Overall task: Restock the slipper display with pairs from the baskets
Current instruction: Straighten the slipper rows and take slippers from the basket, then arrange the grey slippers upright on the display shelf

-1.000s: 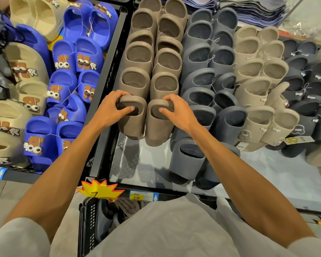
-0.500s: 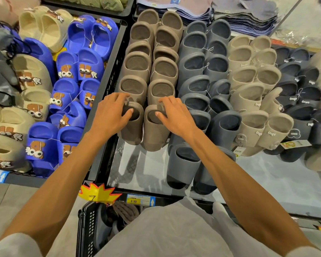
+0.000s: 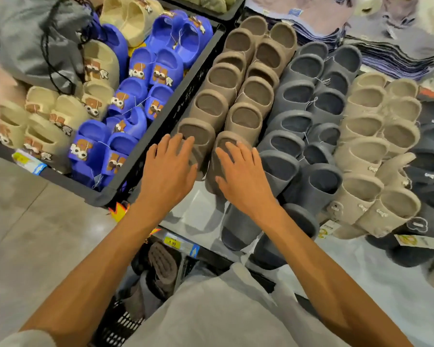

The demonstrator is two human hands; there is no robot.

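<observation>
Head view of the slipper display. The left hand [image 3: 168, 171] and right hand [image 3: 243, 181] lie palm down with fingers straight and slightly spread. Each rests on one slipper of the front taupe pair [image 3: 201, 136], and neither hand curls round or pinches anything.

The pair stands at the near end of the taupe column [image 3: 246, 91] on the display shelf [image 3: 198, 216], overlapping the pair behind it. It lies between a black crate [image 3: 166, 131] of blue slippers [image 3: 135, 103] on the left and a column of dark grey slippers [image 3: 298, 96] on the right.

Key relation: the pair lies directly beneath the fingers and just ahead of the palms. Its long axis runs away from the person, in line with the column and tilted slightly to the right. The left hand covers the left slipper and the right hand the right one, so the two are equally near.

The pair appears placed, and the contact reads as a final press into line.

The supply basket [image 3: 120, 324] sits below the shelf edge, towards the body and under the left forearm, with more taupe slippers [image 3: 162, 265] in it. For the next pair both hands would probably have to draw back and down, and the left hand is the nearer.
</observation>
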